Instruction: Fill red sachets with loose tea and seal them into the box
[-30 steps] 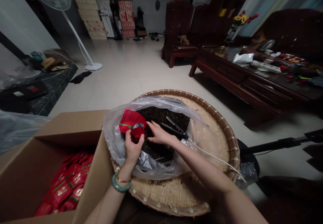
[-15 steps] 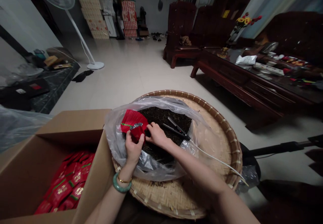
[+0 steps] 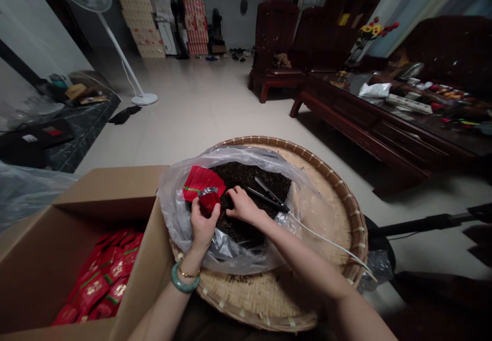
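Note:
My left hand [image 3: 203, 227] is closed on a small red packet [image 3: 208, 201], thumb in front, and a silvery edge shows at its top. Behind it a fanned stack of similar red packets [image 3: 203, 178] lies on dark loose leaves [image 3: 238, 171], which look like tea, in a clear plastic bag [image 3: 175, 215]. To the right of the packet my right hand [image 3: 244, 206] hovers over the leaves, fingers curled and apart from the thumb, with nothing visible between them. Near its fingers rests a black hair straightener [image 3: 271, 197] with a white cord, its two arms spread.
The bag stands on a round woven bamboo tray [image 3: 351, 218]. At the left is an open cardboard box [image 3: 154, 249] with several filled red packets [image 3: 100, 284] inside. A white standing fan [image 3: 144, 99], a dark wooden table [image 3: 346, 110] and a chair [image 3: 274, 39] stand beyond.
My right hand first moved in to the packet with its fingers drawn together, then backed slightly away to the right. My left hand has kept its hold on the packet.

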A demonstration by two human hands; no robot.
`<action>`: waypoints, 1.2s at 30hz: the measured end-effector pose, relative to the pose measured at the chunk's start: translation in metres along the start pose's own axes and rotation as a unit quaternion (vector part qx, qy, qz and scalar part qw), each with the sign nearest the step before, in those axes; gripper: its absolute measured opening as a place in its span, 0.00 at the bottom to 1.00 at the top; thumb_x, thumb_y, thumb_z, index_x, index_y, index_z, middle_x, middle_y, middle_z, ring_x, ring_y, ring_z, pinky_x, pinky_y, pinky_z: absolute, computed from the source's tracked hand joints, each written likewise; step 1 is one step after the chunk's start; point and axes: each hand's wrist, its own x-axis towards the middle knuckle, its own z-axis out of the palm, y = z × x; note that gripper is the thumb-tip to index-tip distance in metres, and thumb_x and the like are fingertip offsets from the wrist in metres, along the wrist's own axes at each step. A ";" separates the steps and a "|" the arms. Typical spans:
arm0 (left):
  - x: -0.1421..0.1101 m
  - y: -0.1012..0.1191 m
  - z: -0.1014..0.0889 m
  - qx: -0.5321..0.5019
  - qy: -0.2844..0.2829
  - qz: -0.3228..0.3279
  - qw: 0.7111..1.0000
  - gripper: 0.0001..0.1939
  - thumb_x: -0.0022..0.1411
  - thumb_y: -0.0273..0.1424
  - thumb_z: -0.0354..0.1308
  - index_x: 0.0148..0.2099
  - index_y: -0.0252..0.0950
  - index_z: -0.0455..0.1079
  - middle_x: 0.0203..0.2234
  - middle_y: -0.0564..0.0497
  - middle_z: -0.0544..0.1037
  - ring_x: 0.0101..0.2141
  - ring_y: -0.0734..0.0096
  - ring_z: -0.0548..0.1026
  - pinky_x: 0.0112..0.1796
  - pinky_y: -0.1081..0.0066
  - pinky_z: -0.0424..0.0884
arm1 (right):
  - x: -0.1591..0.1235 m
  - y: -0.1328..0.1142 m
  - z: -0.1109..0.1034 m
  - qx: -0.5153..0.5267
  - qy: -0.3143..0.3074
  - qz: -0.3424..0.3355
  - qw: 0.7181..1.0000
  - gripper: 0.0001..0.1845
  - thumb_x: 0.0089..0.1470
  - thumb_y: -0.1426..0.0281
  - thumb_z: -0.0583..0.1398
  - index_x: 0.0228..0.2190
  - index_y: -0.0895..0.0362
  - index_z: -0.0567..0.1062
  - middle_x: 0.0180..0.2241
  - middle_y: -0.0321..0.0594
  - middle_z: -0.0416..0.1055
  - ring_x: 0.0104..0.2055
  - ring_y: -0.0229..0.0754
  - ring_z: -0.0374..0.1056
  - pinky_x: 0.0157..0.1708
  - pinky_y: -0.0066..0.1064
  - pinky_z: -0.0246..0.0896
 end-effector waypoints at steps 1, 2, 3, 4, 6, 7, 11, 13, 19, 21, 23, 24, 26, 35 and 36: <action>0.000 0.000 0.000 -0.001 -0.002 -0.002 1.000 0.19 0.49 0.38 0.62 0.41 0.35 0.63 0.33 0.49 0.73 0.33 0.69 0.73 0.40 0.67 0.70 | -0.001 0.001 0.001 -0.001 -0.006 -0.007 1.000 0.21 0.42 0.73 0.63 0.41 0.57 0.67 0.42 0.43 0.60 0.42 0.44 0.61 0.40 0.33 0.58; 0.000 0.000 0.000 -0.003 -0.002 -0.005 1.000 0.20 0.49 0.38 0.62 0.41 0.35 0.63 0.33 0.49 0.73 0.33 0.69 0.73 0.40 0.67 0.70 | -0.001 0.001 0.002 0.002 -0.013 -0.009 1.000 0.21 0.41 0.74 0.63 0.40 0.57 0.68 0.42 0.43 0.61 0.41 0.43 0.62 0.39 0.32 0.58; 0.000 -0.001 0.000 -0.005 -0.001 -0.009 1.000 0.20 0.49 0.38 0.62 0.41 0.35 0.63 0.33 0.49 0.73 0.34 0.68 0.73 0.40 0.67 0.70 | -0.001 0.002 0.003 0.011 -0.018 -0.007 1.000 0.19 0.41 0.76 0.62 0.39 0.57 0.68 0.40 0.42 0.62 0.39 0.42 0.62 0.38 0.32 0.58; 0.000 -0.001 0.000 -0.007 0.000 -0.012 1.000 0.20 0.49 0.38 0.62 0.42 0.35 0.63 0.33 0.49 0.73 0.34 0.68 0.73 0.40 0.66 0.70 | 0.000 0.003 0.003 0.029 -0.016 -0.002 0.999 0.17 0.41 0.79 0.61 0.36 0.57 0.69 0.38 0.41 0.62 0.37 0.41 0.62 0.37 0.31 0.58; 0.000 -0.001 0.000 -0.006 0.004 -0.015 1.000 0.21 0.48 0.38 0.63 0.42 0.34 0.63 0.34 0.48 0.73 0.34 0.68 0.73 0.41 0.66 0.70 | 0.002 0.006 0.001 0.113 0.008 0.021 0.993 0.14 0.38 0.82 0.60 0.30 0.57 0.69 0.33 0.37 0.63 0.35 0.39 0.62 0.37 0.31 0.58; 0.000 -0.001 0.000 -0.004 0.004 -0.014 1.000 0.21 0.48 0.38 0.63 0.42 0.34 0.63 0.34 0.48 0.73 0.34 0.68 0.73 0.41 0.66 0.70 | 0.003 0.009 -0.001 0.163 0.025 0.034 0.986 0.13 0.37 0.82 0.59 0.28 0.57 0.69 0.31 0.36 0.63 0.34 0.38 0.62 0.37 0.31 0.58; -0.001 0.000 0.000 -0.001 -0.004 -0.012 1.000 0.21 0.49 0.38 0.62 0.43 0.34 0.63 0.34 0.49 0.73 0.34 0.68 0.73 0.41 0.66 0.70 | 0.002 0.018 -0.009 0.354 0.037 0.102 0.929 0.10 0.37 0.77 0.59 0.27 0.56 0.67 0.26 0.31 0.64 0.27 0.35 0.61 0.28 0.26 0.59; -0.001 0.001 0.000 -0.006 -0.006 -0.013 1.000 0.21 0.49 0.38 0.62 0.43 0.34 0.63 0.34 0.48 0.73 0.34 0.68 0.74 0.40 0.67 0.71 | -0.003 0.021 -0.013 0.542 0.004 0.156 0.825 0.12 0.38 0.76 0.58 0.30 0.56 0.68 0.26 0.31 0.66 0.25 0.34 0.62 0.23 0.24 0.58; -0.002 0.002 0.001 0.005 -0.007 -0.002 1.000 0.21 0.49 0.39 0.62 0.43 0.35 0.63 0.34 0.47 0.74 0.34 0.68 0.73 0.40 0.66 0.71 | -0.021 0.013 -0.027 0.817 -0.079 0.212 0.530 0.14 0.50 0.66 0.53 0.37 0.60 0.67 0.31 0.44 0.73 0.32 0.40 0.70 0.27 0.27 0.64; -0.002 0.001 0.000 0.007 -0.011 0.000 1.000 0.21 0.49 0.39 0.62 0.44 0.35 0.62 0.34 0.47 0.73 0.34 0.68 0.73 0.40 0.66 0.71 | -0.025 0.008 -0.033 0.849 -0.088 0.205 0.479 0.18 0.56 0.60 0.48 0.38 0.60 0.68 0.32 0.46 0.73 0.32 0.41 0.71 0.27 0.28 0.65; -0.002 0.000 0.000 0.010 -0.015 0.003 1.000 0.22 0.50 0.39 0.62 0.44 0.35 0.62 0.35 0.48 0.73 0.35 0.68 0.73 0.41 0.66 0.71 | -0.027 0.004 -0.036 0.857 -0.096 0.190 0.470 0.22 0.59 0.56 0.44 0.39 0.58 0.68 0.33 0.45 0.74 0.32 0.42 0.72 0.27 0.30 0.66; -0.002 -0.001 0.000 0.012 -0.018 0.003 1.000 0.22 0.50 0.39 0.62 0.44 0.35 0.62 0.35 0.48 0.73 0.35 0.68 0.73 0.41 0.66 0.71 | -0.027 0.003 -0.036 0.855 -0.101 0.192 0.470 0.23 0.59 0.55 0.43 0.40 0.58 0.68 0.33 0.45 0.74 0.32 0.43 0.72 0.28 0.32 0.66; -0.002 -0.004 0.000 0.015 -0.020 0.001 1.000 0.22 0.50 0.39 0.62 0.44 0.34 0.62 0.35 0.48 0.72 0.35 0.68 0.73 0.42 0.65 0.70 | -0.027 0.003 -0.036 0.850 -0.105 0.216 0.469 0.24 0.60 0.55 0.42 0.39 0.58 0.68 0.32 0.44 0.74 0.31 0.43 0.72 0.29 0.33 0.67; -0.003 -0.010 0.000 0.048 -0.030 0.030 0.998 0.27 0.48 0.39 0.63 0.48 0.33 0.63 0.39 0.45 0.72 0.41 0.63 0.73 0.45 0.63 0.70 | -0.026 0.013 -0.033 0.830 -0.100 0.238 0.495 0.19 0.60 0.64 0.44 0.38 0.61 0.69 0.33 0.47 0.74 0.34 0.41 0.72 0.36 0.34 0.67; -0.003 -0.010 0.000 0.055 -0.034 0.036 0.997 0.27 0.48 0.39 0.63 0.49 0.33 0.63 0.39 0.45 0.72 0.42 0.63 0.73 0.45 0.63 0.70 | -0.027 0.015 -0.031 0.826 -0.099 0.253 0.494 0.18 0.60 0.64 0.44 0.38 0.61 0.69 0.33 0.47 0.74 0.34 0.42 0.72 0.36 0.35 0.67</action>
